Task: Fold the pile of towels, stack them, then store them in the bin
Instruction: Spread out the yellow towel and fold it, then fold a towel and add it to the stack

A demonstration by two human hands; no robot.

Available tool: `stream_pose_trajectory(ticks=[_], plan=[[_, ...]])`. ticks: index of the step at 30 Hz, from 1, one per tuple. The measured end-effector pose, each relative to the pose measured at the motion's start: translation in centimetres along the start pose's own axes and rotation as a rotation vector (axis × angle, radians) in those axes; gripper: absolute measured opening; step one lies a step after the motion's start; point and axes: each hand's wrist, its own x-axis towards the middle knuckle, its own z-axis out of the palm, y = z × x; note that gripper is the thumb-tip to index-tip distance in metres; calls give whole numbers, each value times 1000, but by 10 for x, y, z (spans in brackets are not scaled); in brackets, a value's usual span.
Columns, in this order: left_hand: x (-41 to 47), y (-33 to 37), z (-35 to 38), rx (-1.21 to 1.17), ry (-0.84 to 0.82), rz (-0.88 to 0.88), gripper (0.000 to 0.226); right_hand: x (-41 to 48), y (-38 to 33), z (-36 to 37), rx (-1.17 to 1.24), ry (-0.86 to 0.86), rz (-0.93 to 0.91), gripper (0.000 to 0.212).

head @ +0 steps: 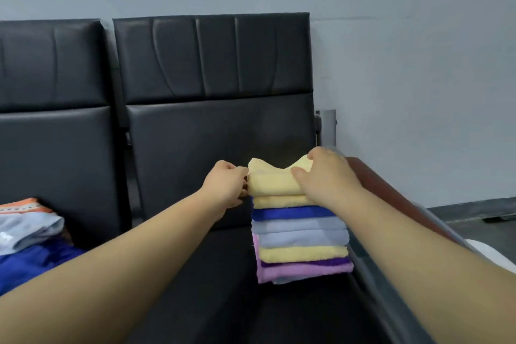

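Two bare forearms reach forward over the black padded seat [212,301], which runs under both of them. Well to the left of the left forearm, and nearer than the hand itself, lies the pile of unfolded towels [28,234]: a royal blue one at the bottom, a grey-blue one over it, and an orange patterned one at the back.

Under the right forearm and between the two hands stands the stack of folded towels [301,234], resting on the seat. From the bottom it shows lilac, purple, pale yellow, two grey-blue layers, royal blue and another pale yellow. Just to the right of the right forearm, a reddish-brown armrest [391,193] runs alongside the stack.

On top of the stack sits the yellow towel [272,180], folded, with its far edge dipping in the middle and raised at both corners. The left hand [226,184] is at the towel's left end with fingers curled in, pinching that edge. The right hand [326,174] covers the towel's right end; its thumb presses the front fold and its fingers curl over the far right corner, gripping it.

Beyond both hands rises the black backrest [217,81], and a second black chair [53,86] stands beyond the left hand, farther left. Past the right hand a short metal post [326,126] shows beside the backrest, and the grey wall [413,64] closes the view behind.
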Motion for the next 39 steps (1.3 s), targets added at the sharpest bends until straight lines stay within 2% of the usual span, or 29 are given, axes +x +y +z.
stream_pose_trajectory(ticks=[6, 11, 17, 23, 26, 29, 31, 35, 37, 39], plan=[[-87, -44, -84, 190, 46, 64, 15, -89, -70, 25, -28, -105, -199, 40], [-146, -80, -178, 566, 10, 92, 18, -143, -132, 58, 30, -310, -332, 45], [-194, -129, -318, 879, 95, -69, 20, -188, -235, 107, 66, -573, -525, 36], [-224, -174, -414, 989, 138, -233, 40, -228, -325, 154, 74, -725, -653, 29], [-237, -195, -430, 1067, 98, -283, 46, -254, -353, 177, 63, -815, -683, 27], [-248, -218, -439, 1117, 28, -281, 33, -283, -371, 206, 78, -916, -676, 41], [-252, -230, -443, 1103, -22, -261, 39, -299, -375, 221, 54, -971, -681, 45], [-256, -243, -448, 1083, -79, -155, 47, -311, -374, 239, -45, -957, -741, 29], [-261, -247, -450, 1034, -113, -113, 50, -303, -373, 239, -32, -927, -711, 18], [-266, -248, -453, 1012, -85, -54, 47, -291, -372, 233, -4, -894, -656, 16]])
